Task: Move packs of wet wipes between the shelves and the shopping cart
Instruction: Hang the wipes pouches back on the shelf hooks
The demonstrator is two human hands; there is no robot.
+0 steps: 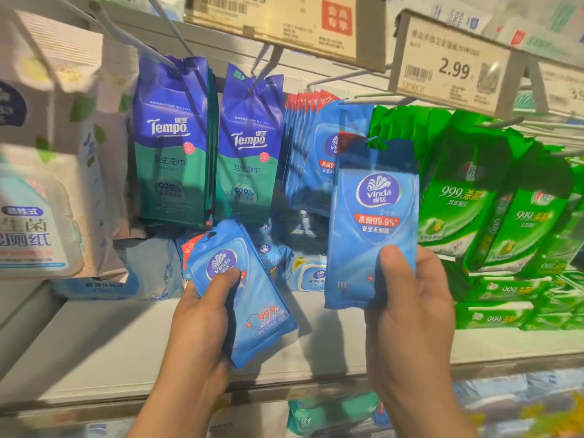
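Left hand (202, 314) gripping tilted blue Vinda pack (249, 298), right hand (410, 298) pinching upright blue Vinda pack (373, 216) before hanging blue packs (303, 153), hands apart

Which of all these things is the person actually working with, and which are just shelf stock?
In use:
left hand holding a tilted blue Vinda pack
right hand holding an upright Vinda pack

Just stock:
Tempo packs
green 999 packs
2.99 price tag
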